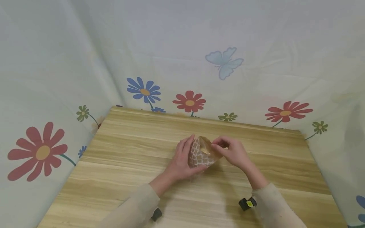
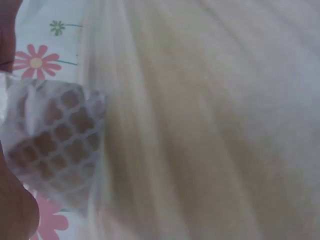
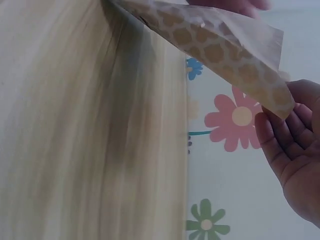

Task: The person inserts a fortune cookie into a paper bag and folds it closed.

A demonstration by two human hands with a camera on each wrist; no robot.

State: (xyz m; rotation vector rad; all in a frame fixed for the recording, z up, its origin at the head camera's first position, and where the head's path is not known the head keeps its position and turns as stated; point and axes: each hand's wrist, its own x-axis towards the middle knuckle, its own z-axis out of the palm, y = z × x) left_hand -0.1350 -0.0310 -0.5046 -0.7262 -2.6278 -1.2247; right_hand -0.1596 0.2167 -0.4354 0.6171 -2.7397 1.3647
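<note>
A piece of brown wrapping paper (image 1: pixel 199 159) with a white lattice print is held just over the middle of the wooden table. My left hand (image 1: pixel 179 162) grips it from the left, fingers along the far side and thumb across the near edge. At its right, my right hand (image 1: pixel 234 152) pinches a corner between thumb and forefinger. The paper is folded, and a plain brown flap (image 1: pixel 204 146) stands up at the top. In the right wrist view the pinched corner (image 3: pixel 280 102) tapers to a point, with a pale plain side above the printed one.
The wooden table (image 1: pixel 119 142) reaches back to a pale cloth backdrop (image 1: pixel 171 41) printed with flowers and a butterfly. Both forearms wear light sleeves (image 1: pixel 275 202), with a dark strap device (image 1: pixel 246 204) by the right cuff.
</note>
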